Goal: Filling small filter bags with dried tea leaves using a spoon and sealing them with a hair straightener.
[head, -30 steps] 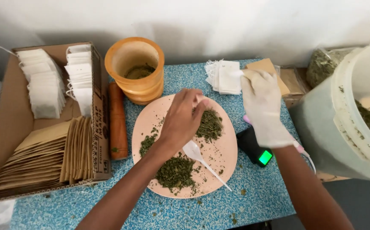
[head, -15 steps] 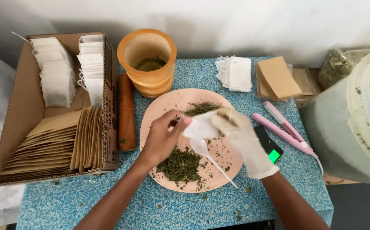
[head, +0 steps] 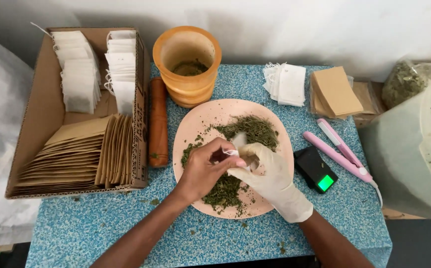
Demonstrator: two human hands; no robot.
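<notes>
Two hands work over one pink plate [head: 195, 124] on the blue speckled table [head: 101, 228]. The bare left hand [head: 203, 168] and the gloved right hand [head: 267, 173] meet at the plate's centre, both pinching one small white filter bag [head: 239, 140], which sticks up between their fingertips. Dried green herbs [head: 252, 130] lie in loose heaps behind and beneath the hands. One orange mortar [head: 187, 62] stands behind the plate, one wooden pestle [head: 158, 121] to its left. The cardboard box [head: 32, 119] holds two rows of white bags and one fan of brown envelopes. Right of the plate lie one black scale [head: 315, 168] and one pink sealer [head: 342, 151].
</notes>
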